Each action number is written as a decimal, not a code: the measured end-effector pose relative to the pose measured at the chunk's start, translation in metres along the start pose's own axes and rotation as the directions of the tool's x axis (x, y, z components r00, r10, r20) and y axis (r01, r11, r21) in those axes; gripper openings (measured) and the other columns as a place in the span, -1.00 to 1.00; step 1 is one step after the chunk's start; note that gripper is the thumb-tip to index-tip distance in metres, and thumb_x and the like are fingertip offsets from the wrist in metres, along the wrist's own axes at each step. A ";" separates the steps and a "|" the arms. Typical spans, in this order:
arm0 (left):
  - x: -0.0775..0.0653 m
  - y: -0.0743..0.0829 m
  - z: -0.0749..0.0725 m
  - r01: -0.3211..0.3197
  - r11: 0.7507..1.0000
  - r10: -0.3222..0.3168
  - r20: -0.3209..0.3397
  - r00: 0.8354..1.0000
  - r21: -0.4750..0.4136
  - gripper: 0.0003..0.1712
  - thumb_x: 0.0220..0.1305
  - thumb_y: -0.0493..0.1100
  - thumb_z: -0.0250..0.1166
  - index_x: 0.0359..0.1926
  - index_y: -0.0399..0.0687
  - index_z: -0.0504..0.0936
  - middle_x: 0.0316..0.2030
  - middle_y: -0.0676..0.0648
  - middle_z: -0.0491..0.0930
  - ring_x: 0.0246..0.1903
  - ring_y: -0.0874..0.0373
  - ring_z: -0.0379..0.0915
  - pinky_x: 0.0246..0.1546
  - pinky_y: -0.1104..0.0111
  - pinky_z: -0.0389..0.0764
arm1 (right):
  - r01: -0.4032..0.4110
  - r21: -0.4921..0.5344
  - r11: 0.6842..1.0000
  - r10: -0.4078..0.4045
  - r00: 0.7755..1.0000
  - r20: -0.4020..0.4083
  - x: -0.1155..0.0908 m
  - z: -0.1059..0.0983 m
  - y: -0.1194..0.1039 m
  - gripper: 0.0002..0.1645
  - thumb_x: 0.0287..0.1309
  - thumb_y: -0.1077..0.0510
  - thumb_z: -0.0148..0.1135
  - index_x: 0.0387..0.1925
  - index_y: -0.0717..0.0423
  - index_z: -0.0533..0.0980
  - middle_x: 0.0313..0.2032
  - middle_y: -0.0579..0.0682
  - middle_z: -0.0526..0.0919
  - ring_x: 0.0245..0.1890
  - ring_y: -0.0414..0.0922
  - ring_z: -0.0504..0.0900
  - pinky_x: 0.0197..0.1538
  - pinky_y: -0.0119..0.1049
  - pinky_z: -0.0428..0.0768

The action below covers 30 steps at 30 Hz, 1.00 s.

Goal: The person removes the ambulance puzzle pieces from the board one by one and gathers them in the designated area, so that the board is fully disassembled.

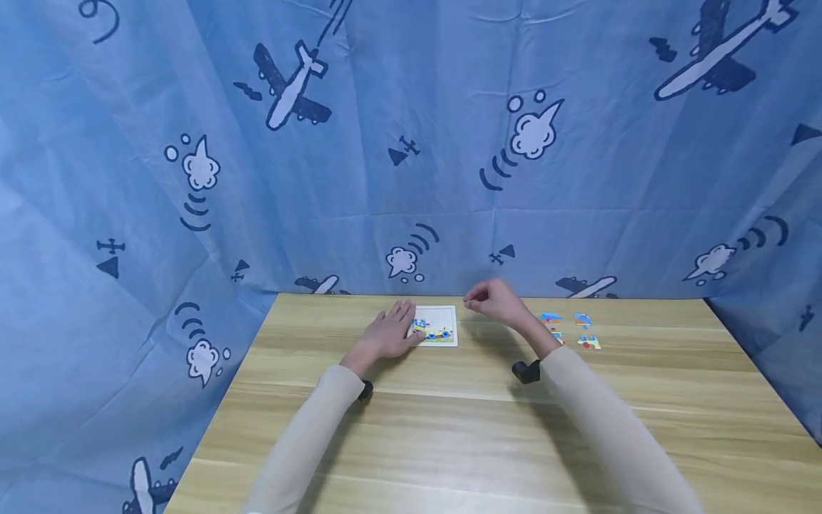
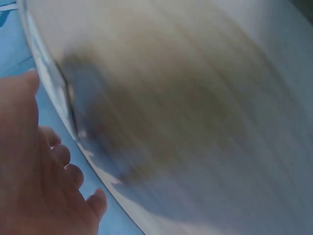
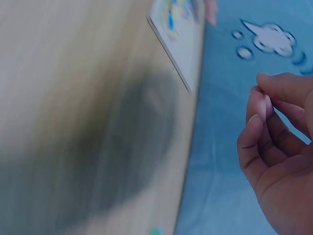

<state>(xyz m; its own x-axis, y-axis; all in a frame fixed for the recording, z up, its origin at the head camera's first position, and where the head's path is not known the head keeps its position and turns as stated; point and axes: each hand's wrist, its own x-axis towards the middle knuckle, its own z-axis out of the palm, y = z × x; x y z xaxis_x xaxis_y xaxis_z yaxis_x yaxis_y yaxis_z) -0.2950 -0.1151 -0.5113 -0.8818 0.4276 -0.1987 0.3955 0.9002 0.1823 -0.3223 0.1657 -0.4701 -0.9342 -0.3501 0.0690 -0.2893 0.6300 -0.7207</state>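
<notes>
So nearest up are two pale sleeves [image 1: 305,442] reaching over a wood-grain table [image 1: 437,435]. Past them, four loose puzzle pieces [image 1: 588,343] sit on the right, one partly behind the wrist. The left hand [image 1: 387,334] lies flat, fingers straight, over the left side of a white-edged picture board [image 1: 439,325] near the far edge. The right hand [image 1: 496,303] is up beside it, fingers curled, thumb meeting fingertips (nothing visible in there, tbh). Behind everything, a blue airplane-print curtain [image 1: 359,178].
</notes>
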 end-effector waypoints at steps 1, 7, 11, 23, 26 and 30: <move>0.000 -0.002 0.000 -0.007 1.000 0.007 0.002 1.000 -0.002 -0.08 0.64 0.33 -0.16 0.71 -0.12 -0.10 0.72 -0.11 -0.18 0.72 -0.06 -0.28 0.71 -0.06 -0.05 | 0.005 -0.004 1.000 -0.005 1.000 0.015 0.003 0.006 -0.002 -0.81 0.35 0.24 0.33 -0.16 0.30 0.76 -0.21 0.18 0.81 -0.27 -0.11 0.70 -0.23 -0.36 0.60; -0.001 -0.009 0.000 -0.026 1.000 0.025 0.010 1.000 0.011 -0.10 0.65 0.34 -0.21 0.70 -0.12 -0.08 0.72 -0.12 -0.14 0.72 -0.08 -0.23 0.70 -0.09 0.00 | 0.031 -0.021 0.999 -0.030 0.996 0.083 0.018 0.041 -0.012 -0.86 0.31 0.24 0.36 -0.24 0.23 0.77 -0.28 0.10 0.80 -0.29 -0.13 0.66 -0.17 -0.33 0.62; 0.001 -0.010 0.001 -0.024 0.999 0.023 0.018 1.000 0.040 -0.11 0.65 0.35 -0.25 0.71 -0.09 -0.09 0.72 -0.09 -0.16 0.72 -0.07 -0.24 0.70 -0.08 -0.01 | 0.041 -0.027 0.999 -0.039 0.997 0.071 0.024 0.061 -0.015 -0.89 0.28 0.27 0.37 -0.25 0.24 0.76 -0.31 0.08 0.78 -0.30 -0.13 0.64 -0.17 -0.33 0.63; 0.001 -0.008 0.004 0.000 0.994 -0.007 0.064 0.998 0.112 -0.13 0.67 0.33 -0.33 0.72 -0.06 -0.17 0.73 -0.03 -0.23 0.73 0.00 -0.31 0.72 -0.04 -0.04 | -0.005 -0.082 0.997 0.010 0.998 0.062 0.035 0.095 -0.020 -0.81 0.27 0.25 0.39 -0.15 0.30 0.74 -0.31 0.09 0.77 -0.33 -0.14 0.63 -0.15 -0.27 0.66; 0.000 -0.008 0.005 0.000 0.993 -0.009 0.069 0.998 0.119 -0.12 0.67 0.34 -0.34 0.72 -0.06 -0.17 0.73 -0.03 -0.23 0.73 0.02 -0.31 0.72 -0.04 -0.03 | -0.021 -0.095 0.995 0.027 0.998 0.055 0.036 0.098 -0.019 -0.81 0.27 0.25 0.39 -0.15 0.29 0.74 -0.31 0.08 0.78 -0.32 -0.14 0.63 -0.13 -0.26 0.67; 0.002 -0.010 0.006 0.008 0.996 -0.015 0.074 0.997 0.093 -0.12 0.67 0.34 -0.32 0.72 -0.05 -0.16 0.73 -0.02 -0.22 0.73 0.03 -0.30 0.71 -0.05 -0.03 | -0.023 -0.105 0.994 0.029 0.998 0.052 0.037 0.100 -0.017 -0.83 0.26 0.25 0.39 -0.17 0.26 0.75 -0.30 0.08 0.79 -0.31 -0.14 0.65 -0.11 -0.26 0.69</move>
<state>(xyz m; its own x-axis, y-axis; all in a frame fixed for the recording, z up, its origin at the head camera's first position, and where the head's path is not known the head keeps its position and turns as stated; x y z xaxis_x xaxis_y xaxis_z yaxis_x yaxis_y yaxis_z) -0.2993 -0.1223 -0.5194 -0.8663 0.4192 -0.2716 0.4108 0.9073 0.0901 -0.3313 0.0722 -0.5244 -0.9299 -0.3676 0.0118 -0.2878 0.7073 -0.6456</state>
